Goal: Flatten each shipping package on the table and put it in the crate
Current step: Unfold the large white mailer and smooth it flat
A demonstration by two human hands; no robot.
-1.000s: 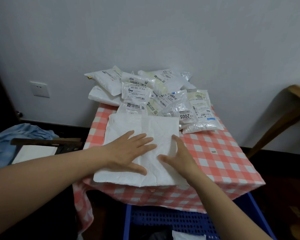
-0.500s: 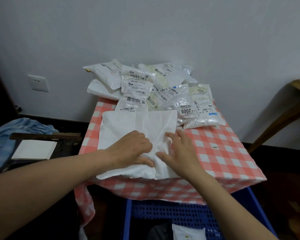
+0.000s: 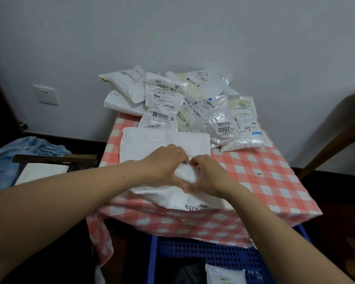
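Clutching a large, crinkled white plastic shipping package [image 3: 164, 140] at its near half, the left hand [image 3: 164, 165] and the right hand [image 3: 209, 175] sat side by side with thumbs nearly meeting, the fingers of both curled into the film and gathering a puff of it between them. That package lay along the near edge of the desk [image 3: 264, 181], which was draped in a red-and-white checked cloth; its far half rested flat toward the middle of the desk, while its near end lifted and hung slightly past the near edge, showing some dark printed figures on the underside. A heap of white and clear labelled mailer bags [image 3: 193, 103] filled the far edge of the desk against the wall, the nearest ones touching the far end of the held package. A small tan scrap [image 3: 258, 174] lay on the cloth toward the right edge. Below the near edge stood a blue perforated plastic crate [image 3: 213, 253], with a small white packet [image 3: 223, 275] in it. Off the left edge, lower down, were a crumpled blue cloth [image 3: 19, 152] and a white wall socket [image 3: 46, 94].
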